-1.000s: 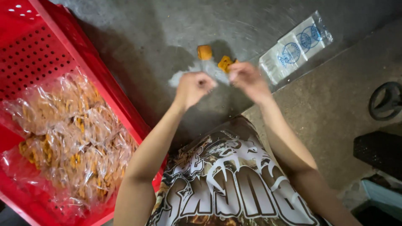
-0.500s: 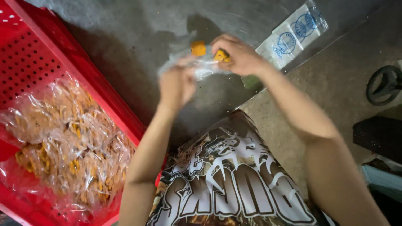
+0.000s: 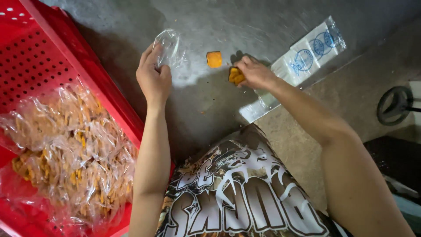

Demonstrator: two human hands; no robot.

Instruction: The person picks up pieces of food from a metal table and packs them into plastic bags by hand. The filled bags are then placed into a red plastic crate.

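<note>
Bagging: left hand [image 3: 153, 77] pinches empty clear bag [image 3: 169, 48].
Snacks: right hand [image 3: 254, 72] grips one orange piece [image 3: 236, 75]; another [image 3: 214, 59] lies loose.
Done: filled packets [image 3: 66, 149] in crate [image 3: 52, 57].

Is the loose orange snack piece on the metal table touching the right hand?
Apart. The head view shows bare metal table between the loose orange snack piece and the right hand, whose fingers grip a different orange piece.

- Grey, scuffed metal desk [image 3: 272, 26] with bright glare patches.
- Brownish concrete floor [image 3: 351, 109] at right of desk edge.
- Black round wheel [image 3: 394, 105] standing on floor near right edge.
</note>
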